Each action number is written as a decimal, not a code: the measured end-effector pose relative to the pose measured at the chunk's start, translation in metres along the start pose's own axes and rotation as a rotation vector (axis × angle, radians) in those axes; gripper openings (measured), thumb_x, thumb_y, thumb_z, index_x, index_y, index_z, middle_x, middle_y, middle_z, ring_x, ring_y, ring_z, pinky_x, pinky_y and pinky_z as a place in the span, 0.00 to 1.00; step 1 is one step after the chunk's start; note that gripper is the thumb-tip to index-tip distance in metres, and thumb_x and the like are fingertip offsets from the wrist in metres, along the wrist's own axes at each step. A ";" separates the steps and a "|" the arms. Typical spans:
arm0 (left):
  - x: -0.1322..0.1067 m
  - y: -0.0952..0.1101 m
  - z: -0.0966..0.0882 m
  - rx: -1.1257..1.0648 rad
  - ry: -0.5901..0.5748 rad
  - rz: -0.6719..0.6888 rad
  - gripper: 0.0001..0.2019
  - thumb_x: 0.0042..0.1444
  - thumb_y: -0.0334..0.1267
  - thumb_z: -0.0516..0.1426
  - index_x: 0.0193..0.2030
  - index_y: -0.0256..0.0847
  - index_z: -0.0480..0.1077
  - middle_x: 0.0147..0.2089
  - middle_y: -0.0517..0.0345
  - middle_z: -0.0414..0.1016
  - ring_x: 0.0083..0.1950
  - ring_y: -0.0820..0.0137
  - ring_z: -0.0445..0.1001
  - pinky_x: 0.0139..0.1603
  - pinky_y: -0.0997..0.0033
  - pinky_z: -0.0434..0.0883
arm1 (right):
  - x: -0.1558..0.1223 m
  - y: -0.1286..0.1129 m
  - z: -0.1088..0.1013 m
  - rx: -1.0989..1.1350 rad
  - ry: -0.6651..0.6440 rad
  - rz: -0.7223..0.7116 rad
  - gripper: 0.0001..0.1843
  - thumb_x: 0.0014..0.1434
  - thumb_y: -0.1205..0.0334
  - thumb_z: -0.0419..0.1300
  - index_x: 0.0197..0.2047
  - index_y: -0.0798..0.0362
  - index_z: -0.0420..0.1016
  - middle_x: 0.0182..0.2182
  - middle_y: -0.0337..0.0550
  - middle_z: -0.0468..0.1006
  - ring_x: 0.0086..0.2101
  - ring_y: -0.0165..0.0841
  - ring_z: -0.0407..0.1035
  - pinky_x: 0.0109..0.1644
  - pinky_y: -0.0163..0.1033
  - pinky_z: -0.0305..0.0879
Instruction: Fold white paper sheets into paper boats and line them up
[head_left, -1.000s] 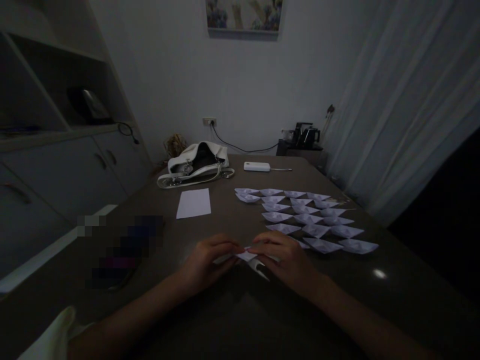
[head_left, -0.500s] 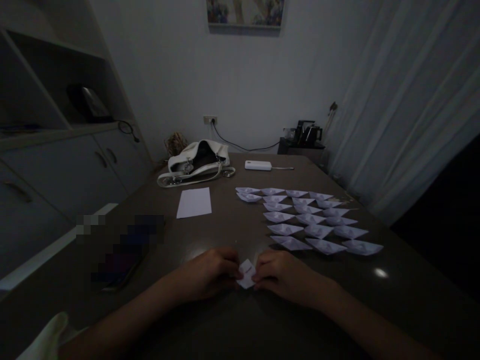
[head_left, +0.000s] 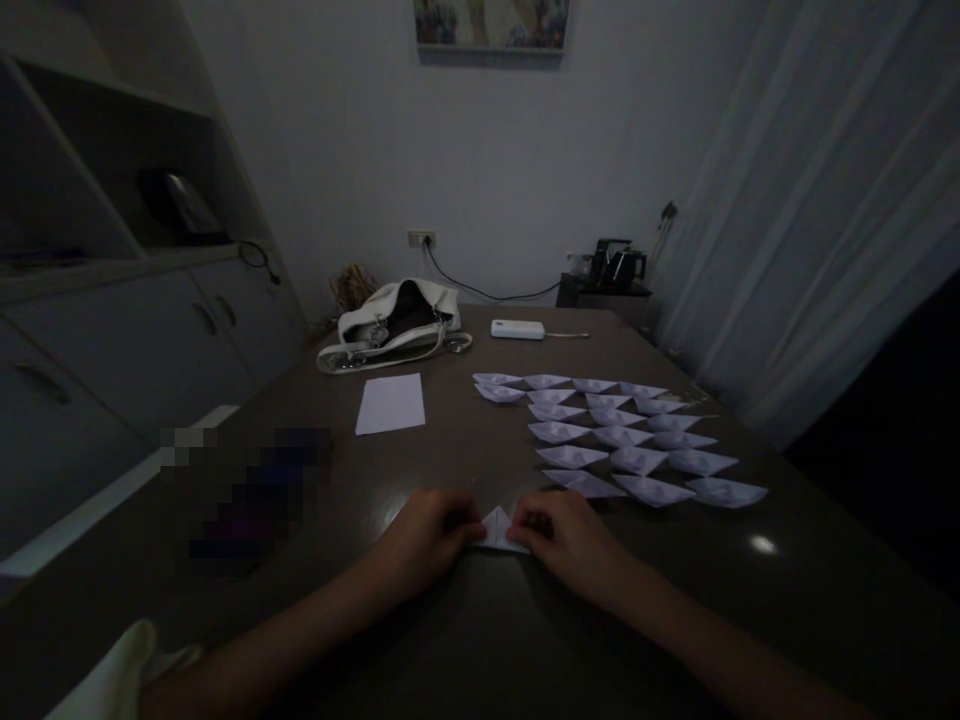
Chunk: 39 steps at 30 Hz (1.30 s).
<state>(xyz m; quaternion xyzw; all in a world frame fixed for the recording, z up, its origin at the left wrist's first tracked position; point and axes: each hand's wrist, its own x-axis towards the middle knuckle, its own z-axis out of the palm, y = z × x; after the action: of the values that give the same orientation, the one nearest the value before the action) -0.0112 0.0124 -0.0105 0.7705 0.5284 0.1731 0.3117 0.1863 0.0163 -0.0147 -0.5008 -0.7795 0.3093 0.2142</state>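
A small piece of folded white paper (head_left: 497, 530), triangular with a crease down its middle, is held between my hands close to the table top. My left hand (head_left: 433, 530) pinches its left side with thumb and fingers. On the other side my right hand (head_left: 562, 535) pinches the right part the same way. Several folded paper boats (head_left: 636, 460) stand in rows on the table, beyond and to the right of my right hand. Ahead of my left hand lies a stack of white paper sheets (head_left: 391, 404).
A white handbag (head_left: 401, 320) rests at the far left of the table (head_left: 465, 450). Near the far edge lies a white power bank (head_left: 517, 329) with a short cable. A blurred-out dark object (head_left: 259, 500) is at the left. Kettles (head_left: 622, 268) stand behind the table.
The folded paper has gone from a small diamond shape to a wider triangle with a flat lower edge. Both hands have shifted slightly and still pinch its sides.
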 end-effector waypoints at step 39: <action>0.002 0.000 0.007 -0.503 0.019 0.018 0.17 0.56 0.46 0.56 0.40 0.34 0.77 0.35 0.51 0.80 0.37 0.63 0.76 0.37 0.70 0.70 | 0.007 0.003 0.015 0.703 0.161 0.003 0.15 0.54 0.50 0.62 0.31 0.55 0.78 0.27 0.43 0.78 0.31 0.35 0.73 0.34 0.37 0.68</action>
<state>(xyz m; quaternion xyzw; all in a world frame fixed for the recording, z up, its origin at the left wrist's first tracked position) -0.0062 0.0121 -0.0159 0.6719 0.4646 0.3093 0.4869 0.1758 0.0195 -0.0275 -0.4203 -0.6054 0.5185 0.4335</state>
